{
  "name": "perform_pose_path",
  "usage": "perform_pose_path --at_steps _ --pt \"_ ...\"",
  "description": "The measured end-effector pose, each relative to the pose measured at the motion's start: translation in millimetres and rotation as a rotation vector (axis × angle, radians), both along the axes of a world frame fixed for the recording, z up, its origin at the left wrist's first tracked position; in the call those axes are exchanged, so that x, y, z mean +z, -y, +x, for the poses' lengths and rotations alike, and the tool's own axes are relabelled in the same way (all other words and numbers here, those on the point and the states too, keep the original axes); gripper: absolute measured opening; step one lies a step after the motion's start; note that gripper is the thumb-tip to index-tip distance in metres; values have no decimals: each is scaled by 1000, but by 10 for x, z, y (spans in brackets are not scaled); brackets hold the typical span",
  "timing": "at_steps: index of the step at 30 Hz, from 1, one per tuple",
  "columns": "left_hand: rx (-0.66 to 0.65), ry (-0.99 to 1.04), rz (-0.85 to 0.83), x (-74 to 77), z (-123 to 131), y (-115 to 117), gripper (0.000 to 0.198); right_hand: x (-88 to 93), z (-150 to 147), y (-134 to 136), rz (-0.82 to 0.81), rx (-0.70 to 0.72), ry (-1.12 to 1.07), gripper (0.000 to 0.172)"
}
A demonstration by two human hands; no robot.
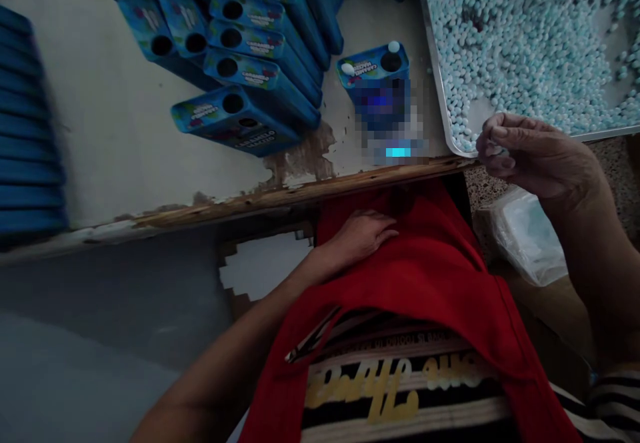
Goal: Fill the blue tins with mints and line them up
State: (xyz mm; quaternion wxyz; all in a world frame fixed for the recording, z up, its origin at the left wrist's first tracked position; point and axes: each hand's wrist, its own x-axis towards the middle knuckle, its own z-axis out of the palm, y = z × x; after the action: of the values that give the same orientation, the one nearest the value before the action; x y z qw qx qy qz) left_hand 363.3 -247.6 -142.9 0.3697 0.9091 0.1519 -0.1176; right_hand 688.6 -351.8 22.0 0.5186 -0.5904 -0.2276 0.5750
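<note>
My right hand (535,153) is raised at the near left corner of a metal tray (443,106). Its thumb and fingers are pinched together around something small and pale that I cannot make out. Small pale-blue and white candies (525,43) cover much of the tray. Resting on the red apron (425,249) over my lap, my left hand (363,233) lies flat and holds nothing. A single blue candy box (373,73) stands left of the tray, a round hole in its top. Two candies lie on that top, one beside the hole; its lower front is blurred.
Several more blue boxes with round holes (250,73) stand close together on the worn white table (130,129). A stack of blue boxes (30,129) is at the far left. Below the tray sits a clear plastic bag (533,236). The table's chipped wooden edge (300,193) runs before me.
</note>
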Motion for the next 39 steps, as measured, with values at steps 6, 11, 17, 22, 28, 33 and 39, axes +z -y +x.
perform_pose_path --at_steps 6,11,17,22,28,33,39 --pt "-77 -13 -52 -19 48 -21 35 -1 -51 -115 -50 -21 -58 23" --pt "-47 5 -53 -45 13 -16 36 132 48 -131 -15 -223 -172 20" --pt "-10 185 14 285 -226 -37 28 -2 267 -46 27 -297 -190 24" --pt "107 397 56 665 -321 -173 28 -85 250 -137 -66 -293 -247 14" --pt "375 545 65 894 -185 -298 26 -39 309 -316 -101 -243 -157 14" --pt "709 619 169 937 -120 -386 22 -41 394 -422 -121 -227 -159 22" --pt "907 786 92 1002 170 -519 22 26 258 -589 -49 -100 -29 23"
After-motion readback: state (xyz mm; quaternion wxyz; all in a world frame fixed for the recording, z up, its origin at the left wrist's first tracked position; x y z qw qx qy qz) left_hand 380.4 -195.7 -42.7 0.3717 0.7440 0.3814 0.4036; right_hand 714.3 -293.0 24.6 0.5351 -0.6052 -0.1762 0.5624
